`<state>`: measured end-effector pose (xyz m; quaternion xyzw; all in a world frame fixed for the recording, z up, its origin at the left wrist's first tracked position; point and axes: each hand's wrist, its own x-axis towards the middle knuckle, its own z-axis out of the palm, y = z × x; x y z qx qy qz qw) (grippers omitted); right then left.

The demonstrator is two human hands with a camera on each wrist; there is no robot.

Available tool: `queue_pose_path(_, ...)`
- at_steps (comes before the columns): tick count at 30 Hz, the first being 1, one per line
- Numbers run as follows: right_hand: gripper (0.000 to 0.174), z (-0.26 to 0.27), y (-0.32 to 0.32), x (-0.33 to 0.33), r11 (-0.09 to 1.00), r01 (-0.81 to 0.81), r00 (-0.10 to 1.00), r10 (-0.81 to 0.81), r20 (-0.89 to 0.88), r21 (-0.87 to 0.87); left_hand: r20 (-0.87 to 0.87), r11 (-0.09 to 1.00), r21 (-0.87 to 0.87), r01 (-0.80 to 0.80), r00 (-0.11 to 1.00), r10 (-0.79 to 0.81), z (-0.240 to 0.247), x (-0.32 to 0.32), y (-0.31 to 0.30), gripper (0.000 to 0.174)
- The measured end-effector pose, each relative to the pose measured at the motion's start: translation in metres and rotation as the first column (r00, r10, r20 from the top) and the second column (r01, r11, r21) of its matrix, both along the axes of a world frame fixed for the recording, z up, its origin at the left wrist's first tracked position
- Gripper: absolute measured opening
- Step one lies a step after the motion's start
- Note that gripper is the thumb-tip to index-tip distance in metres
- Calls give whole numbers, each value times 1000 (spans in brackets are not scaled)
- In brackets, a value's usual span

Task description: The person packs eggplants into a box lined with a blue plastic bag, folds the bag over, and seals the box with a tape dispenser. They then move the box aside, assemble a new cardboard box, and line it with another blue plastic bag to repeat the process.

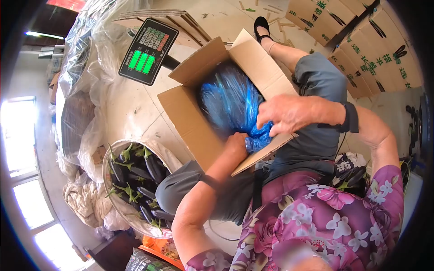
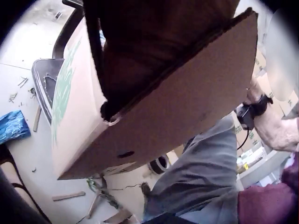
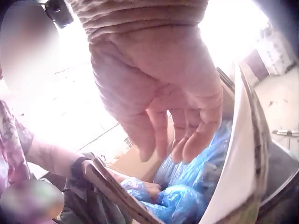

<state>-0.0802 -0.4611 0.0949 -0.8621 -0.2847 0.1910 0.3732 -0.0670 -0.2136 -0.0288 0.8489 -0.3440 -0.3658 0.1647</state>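
Observation:
A cardboard box [image 1: 185,131] with raised flaps stands between the person's legs. Inside it lies a blue plastic bag [image 1: 230,97], bunched up towards the near corner. The left hand [image 1: 237,147] reaches over the box's edge and grips the gathered bag plastic [image 3: 180,200]. Over the same bunched part hovers the right hand [image 1: 285,113], its fingers bent loosely downward. In the right wrist view nothing shows between the right hand's fingers [image 3: 187,144]. The left wrist view shows the box's outer side [image 2: 177,107], and its dark inside hides the left hand.
A basket [image 1: 108,180] with several eggplants [image 1: 156,169] stands at the left. Behind the box is a scale display [image 1: 148,52] with green digits, near flat cardboard [image 1: 187,25]. Printed cartons [image 1: 370,52] are stacked at the upper right. More eggplants [image 1: 355,176] lie beside the person.

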Motion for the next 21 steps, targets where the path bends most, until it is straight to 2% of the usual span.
queue_pose_path(2,23,-32,15,-11,961,-222,974,209,91,168,7,999,21,31,999,-31,-18,-2,2,15)
queue_pose_path(3,19,-58,27,-9,915,-391,918,395,-27,93,17,998,45,50,999,-51,-22,-3,4,14)
queue_pose_path(4,19,-98,34,-5,915,-392,918,395,-19,94,24,998,50,50,998,-51,-19,0,5,14)
queue_pose_path(5,19,-142,40,-2,912,-373,907,397,-142,170,45,980,78,185,981,-189,-16,3,7,26)
queue_pose_path(6,20,-163,42,-1,908,-342,876,401,-266,241,58,943,107,317,944,-324,-12,5,9,39)
queue_pose_path(7,23,-114,58,12,923,-381,846,323,-424,-58,58,941,107,320,943,-328,3,10,9,39)
queue_pose_path(10,24,-130,65,3,917,-368,882,291,-370,-155,-6,911,194,364,929,-370,72,21,10,30)
queue_pose_path(11,29,-60,51,2,967,-249,903,252,-349,55,153,977,94,189,967,-202,110,23,10,25)
queue_pose_path(12,29,-70,53,5,966,-251,902,255,-348,57,291,999,-31,21,957,-11,136,24,10,22)
queue_pose_path(13,30,-89,57,9,949,-315,886,289,-364,-14,291,999,-29,16,957,-7,150,20,11,22)
queue_pose_path(14,31,-99,58,12,922,-378,866,320,-383,-85,246,958,-286,13,967,60,159,13,13,23)
queue_pose_path(15,30,-72,60,18,900,-410,812,289,-507,-144,184,852,-523,2,977,110,166,3,15,28)
queue_pose_path(16,30,-78,57,15,900,-411,810,289,-510,-143,143,836,-547,-36,980,136,167,-19,10,31)
queue_pose_path(18,33,-92,49,8,962,-272,876,259,-406,26,186,847,-515,-133,947,262,156,-62,-4,27)
queue_pose_path(19,33,-88,51,12,961,-275,875,261,-408,26,184,846,-515,-137,947,265,145,-66,-7,27)
queue_pose_path(20,33,-85,55,17,942,-334,833,312,-456,34,457,865,-502,11,852,254,127,-69,-8,28)
queue_pose_path(21,33,-82,57,20,918,-394,786,362,-501,46,691,883,-445,147,683,235,113,-70,-7,30)
